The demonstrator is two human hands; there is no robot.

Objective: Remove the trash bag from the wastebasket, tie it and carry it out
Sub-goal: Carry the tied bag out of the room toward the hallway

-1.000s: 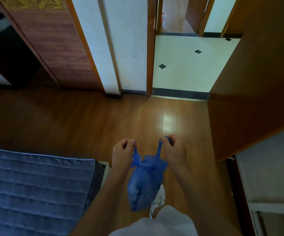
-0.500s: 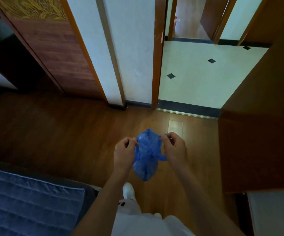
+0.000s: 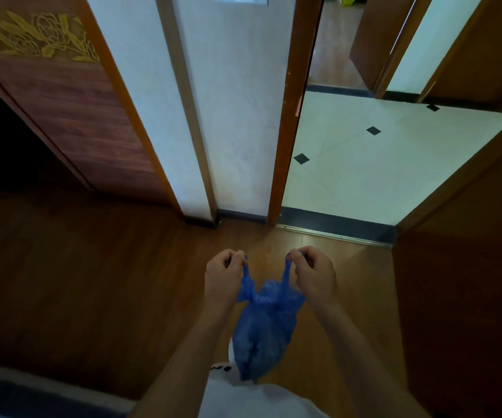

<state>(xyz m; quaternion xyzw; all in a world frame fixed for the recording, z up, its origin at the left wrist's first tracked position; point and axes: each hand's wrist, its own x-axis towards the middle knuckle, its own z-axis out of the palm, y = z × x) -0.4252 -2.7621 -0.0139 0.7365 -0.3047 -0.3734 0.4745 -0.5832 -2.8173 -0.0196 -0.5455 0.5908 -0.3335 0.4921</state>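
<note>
A small blue trash bag point(image 3: 263, 330) hangs in front of me above the wooden floor. My left hand point(image 3: 224, 274) pinches its left handle strip and my right hand point(image 3: 313, 274) pinches its right one, both fists closed. The two strips are pulled apart and up, and the bag's mouth is gathered between them. The bag's body dangles below my wrists. No wastebasket is in view.
An open doorway point(image 3: 349, 176) with a dark threshold strip leads ahead right onto white tile floor. A brown open door point(image 3: 466, 267) stands at the right. A white wall section point(image 3: 234, 116) and a dark wooden panel point(image 3: 72, 110) stand ahead left. A bed edge point(image 3: 17, 399) lies at bottom left.
Half a second ago the bag was bunched up between my close hands; now my hands are apart, stretching the two handles, and the bag hangs lower. I have moved nearer the doorway.
</note>
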